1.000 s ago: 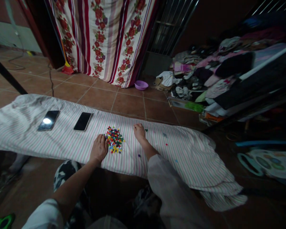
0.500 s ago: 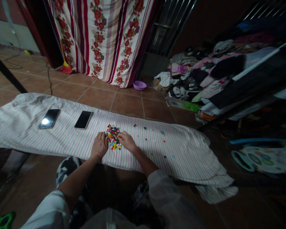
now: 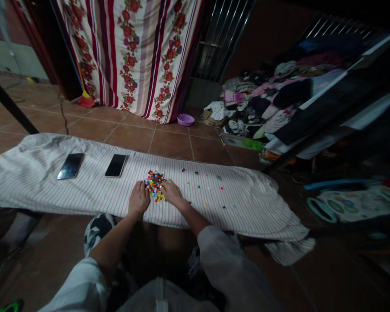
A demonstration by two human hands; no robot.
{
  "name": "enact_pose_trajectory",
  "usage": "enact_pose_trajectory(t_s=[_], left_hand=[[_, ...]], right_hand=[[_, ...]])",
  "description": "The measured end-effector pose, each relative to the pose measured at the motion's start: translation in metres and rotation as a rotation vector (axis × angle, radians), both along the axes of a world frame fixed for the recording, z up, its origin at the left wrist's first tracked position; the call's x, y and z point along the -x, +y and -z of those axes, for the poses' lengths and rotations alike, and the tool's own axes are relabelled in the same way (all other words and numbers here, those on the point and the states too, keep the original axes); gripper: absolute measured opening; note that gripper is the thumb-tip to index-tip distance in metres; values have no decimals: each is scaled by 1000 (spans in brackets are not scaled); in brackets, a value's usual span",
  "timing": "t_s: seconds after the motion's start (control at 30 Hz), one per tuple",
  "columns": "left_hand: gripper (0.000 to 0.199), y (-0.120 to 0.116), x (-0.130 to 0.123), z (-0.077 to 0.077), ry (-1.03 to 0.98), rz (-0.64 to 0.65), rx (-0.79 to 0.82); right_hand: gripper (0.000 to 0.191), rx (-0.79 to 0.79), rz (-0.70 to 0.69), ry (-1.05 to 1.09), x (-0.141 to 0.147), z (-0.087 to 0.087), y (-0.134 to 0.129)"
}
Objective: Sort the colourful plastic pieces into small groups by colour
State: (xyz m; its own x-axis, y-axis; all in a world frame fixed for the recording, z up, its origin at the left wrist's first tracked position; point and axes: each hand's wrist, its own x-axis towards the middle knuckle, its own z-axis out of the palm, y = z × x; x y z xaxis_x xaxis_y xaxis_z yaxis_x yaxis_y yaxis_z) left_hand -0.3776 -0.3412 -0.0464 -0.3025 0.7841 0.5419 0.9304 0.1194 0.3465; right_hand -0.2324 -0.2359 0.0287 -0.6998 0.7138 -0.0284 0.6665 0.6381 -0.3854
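Cloth-draped counter (image 3: 260, 208) ran across mid-frame, white with thin stripes, rumpled at the far left, hanging down at lower right. Pile of small coloured pieces (image 3: 155, 178) sat on it near frame center. Loose pieces (image 3: 221, 188) were spread out right of that.

Left hand (image 3: 139, 199) lay at the pile's left edge, fingers extended and together; couldn't tell if they had a piece. Right hand (image 3: 172, 193) was at the pile's right edge, fingers curled in; contents hidden, so grip unclear.

Two dark-screened phones (image 3: 116, 165) lay left of the pile, apart.

Room: dim, brown tile floor (image 3: 170, 143). Floral striped curtain (image 3: 130, 56) at top, purple basin (image 3: 185, 119) by its hem, heaped clothes (image 3: 266, 99) upper right.
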Motion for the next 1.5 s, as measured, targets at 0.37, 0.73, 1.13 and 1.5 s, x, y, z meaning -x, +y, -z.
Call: enact_pose_trajectory(t_s=[0.37,0.73,1.13,1.5], left_hand=[[35,1,0,2,-75,-16,-65],[35,4,1,5,-101,-55,-78],[32,7,-2,1,-149,-87,-63],[34,6,-1,-1,-158,-89,-55]], right_hand=[[19,9,171,-52,19,-6,-12],[22,-15,215,-48,22,-1,-17],[21,-64,169,-26,30,11,-14],[21,-65,220,-24,34,10,-15]])
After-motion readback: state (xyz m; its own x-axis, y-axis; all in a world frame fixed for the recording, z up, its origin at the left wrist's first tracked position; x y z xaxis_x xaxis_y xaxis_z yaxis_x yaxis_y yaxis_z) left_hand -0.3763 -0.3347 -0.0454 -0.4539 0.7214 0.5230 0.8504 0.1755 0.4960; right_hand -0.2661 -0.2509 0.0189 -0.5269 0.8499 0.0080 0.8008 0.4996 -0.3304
